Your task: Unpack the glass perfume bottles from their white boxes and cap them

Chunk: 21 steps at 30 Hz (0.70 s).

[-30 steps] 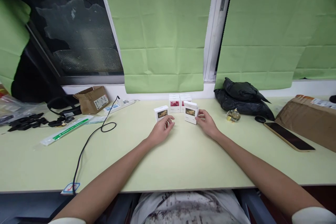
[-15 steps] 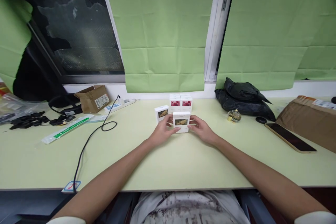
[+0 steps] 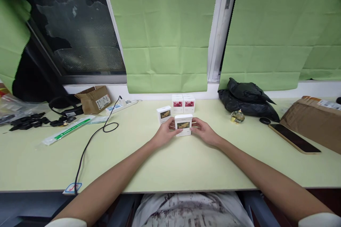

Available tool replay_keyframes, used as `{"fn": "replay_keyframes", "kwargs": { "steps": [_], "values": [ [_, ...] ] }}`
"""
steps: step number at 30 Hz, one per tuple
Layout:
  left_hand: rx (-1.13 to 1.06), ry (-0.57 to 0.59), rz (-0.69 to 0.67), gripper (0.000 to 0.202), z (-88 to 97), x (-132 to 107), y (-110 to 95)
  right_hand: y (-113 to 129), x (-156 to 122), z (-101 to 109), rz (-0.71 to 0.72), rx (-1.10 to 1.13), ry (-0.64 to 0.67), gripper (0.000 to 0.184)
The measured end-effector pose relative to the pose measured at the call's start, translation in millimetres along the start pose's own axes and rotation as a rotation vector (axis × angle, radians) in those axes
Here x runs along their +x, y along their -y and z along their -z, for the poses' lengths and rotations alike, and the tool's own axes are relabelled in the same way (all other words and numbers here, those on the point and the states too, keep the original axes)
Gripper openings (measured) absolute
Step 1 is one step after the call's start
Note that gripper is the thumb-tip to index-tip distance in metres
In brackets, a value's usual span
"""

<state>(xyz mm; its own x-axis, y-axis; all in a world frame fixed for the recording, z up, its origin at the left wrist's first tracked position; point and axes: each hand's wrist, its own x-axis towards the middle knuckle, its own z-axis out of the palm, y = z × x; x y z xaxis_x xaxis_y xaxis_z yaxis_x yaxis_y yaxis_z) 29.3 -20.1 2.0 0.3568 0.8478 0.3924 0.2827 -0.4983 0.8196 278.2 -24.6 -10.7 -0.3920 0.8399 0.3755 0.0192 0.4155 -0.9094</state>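
Note:
A small white box (image 3: 183, 131) with a picture of yellow flowers stands upright on the table in front of me. My left hand (image 3: 164, 134) grips its left side, thumb on the front face. My right hand (image 3: 205, 132) holds the opposite side, its thumb at the front edge and the other fingers behind. Just beyond my left fingers stands a second white box (image 3: 164, 114) with a similar yellow picture, turned at a slight angle. Farther back, white boxes with pink-red pictures (image 3: 178, 104) stand side by side in a block.
On the pale table (image 3: 202, 170), a black cable (image 3: 90, 142), an open cardboard carton (image 3: 94, 101) and a green-striped packet (image 3: 69, 131) lie left. Rightward are black plastic bags (image 3: 247, 101), a small glass bottle (image 3: 237, 116), a phone (image 3: 294, 139) and a brown parcel (image 3: 314, 124).
The held box has shifted very slightly toward me and to the left, with both hands still on it. The other boxes have stayed in place.

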Motion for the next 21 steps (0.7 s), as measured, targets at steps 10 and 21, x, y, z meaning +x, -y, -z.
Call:
{"fn": "replay_keyframes", "kwargs": {
  "steps": [10, 21],
  "values": [
    [-0.007, 0.015, 0.004, 0.05, -0.3, 1.0, 1.7, -2.5, 0.2, 1.9, -0.007, 0.004, 0.023, 0.046],
    [-0.01, 0.015, -0.004, 0.05, -0.4, 0.7, 1.8, 1.2, -0.6, 2.2, -0.004, 0.001, 0.028, 0.049]
  ]
}}
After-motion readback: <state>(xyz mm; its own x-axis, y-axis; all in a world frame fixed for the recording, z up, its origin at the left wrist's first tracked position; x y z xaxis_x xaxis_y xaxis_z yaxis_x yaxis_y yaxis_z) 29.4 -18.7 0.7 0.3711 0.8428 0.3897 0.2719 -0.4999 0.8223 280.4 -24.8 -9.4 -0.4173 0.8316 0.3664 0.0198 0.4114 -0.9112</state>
